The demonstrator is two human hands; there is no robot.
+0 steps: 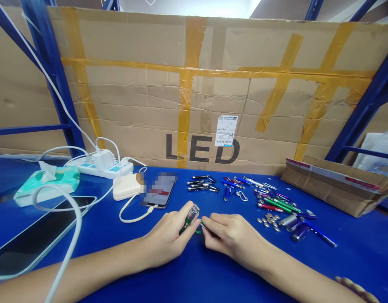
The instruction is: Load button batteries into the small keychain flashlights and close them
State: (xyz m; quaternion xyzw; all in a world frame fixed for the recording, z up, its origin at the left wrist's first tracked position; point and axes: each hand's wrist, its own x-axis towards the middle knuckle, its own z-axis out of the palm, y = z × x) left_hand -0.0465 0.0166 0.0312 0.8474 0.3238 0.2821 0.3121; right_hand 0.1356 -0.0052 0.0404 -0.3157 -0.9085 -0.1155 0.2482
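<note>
Two hands, close but apart. Left hand [168, 236]: fingers closed round one green-and-silver tube [189, 219], silver end up. Right hand [236, 237]: thumb and finger pinching one small green piece [202, 224], mostly hidden by fingers. Both parts are front-centre, just above the blue table [194, 275].

Counts:
- coin cells [275, 224]: about ten, clustered right of the right hand, some overlapping
- short loose tubes [295, 225]: 3, one silver, two purplish, just beside the cells
- long blue pen-shaped body [323, 235]: 1, angled off the tubes
- red pen-shaped body [269, 208]: 1
- black mini flashlights [198, 188]: about four, bunched behind the hands
- mixed coloured pile right of those: overlaps, can't count
- phones: 2, a large one [20, 240] at left, a smaller one [162, 191] at back with cable in
- cream power bank [127, 187]: 1
- tissue pack [48, 184]: 1
- power strip [122, 169]: 1, white charger [103, 160] plugged in

Around: open cardboard tray [333, 185] at right, big "LED" cardboard sheet [133, 105] walling the back. In the way: white cable [72, 242] crosses the large phone and left forearm in view.
</note>
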